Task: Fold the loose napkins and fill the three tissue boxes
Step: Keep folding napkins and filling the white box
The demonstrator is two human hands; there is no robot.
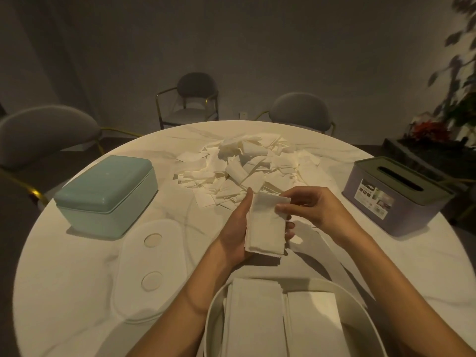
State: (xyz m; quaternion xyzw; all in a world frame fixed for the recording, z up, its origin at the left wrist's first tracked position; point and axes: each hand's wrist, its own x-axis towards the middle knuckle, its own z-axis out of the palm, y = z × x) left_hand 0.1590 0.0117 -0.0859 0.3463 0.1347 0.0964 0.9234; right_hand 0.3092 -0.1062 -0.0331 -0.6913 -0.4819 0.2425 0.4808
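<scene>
A stack of folded white napkins [265,228] lies in my left hand [235,233], whose fingers curl under and around it. My right hand [309,206] pinches the top napkin's upper right corner. Behind my hands a heap of loose napkins [247,166] covers the middle of the round white table [77,292]. An open white tissue box [360,300] at the near edge holds two rows of folded napkins. Its white lid [152,269] lies to the left. A teal box [108,194] with its lid on stands at the left. A purple box [396,194] with a slotted dark lid stands at the right.
Grey chairs [300,110] with gold frames stand around the far side of the table. A plant [453,81] and red flowers are at the far right by a dark cabinet.
</scene>
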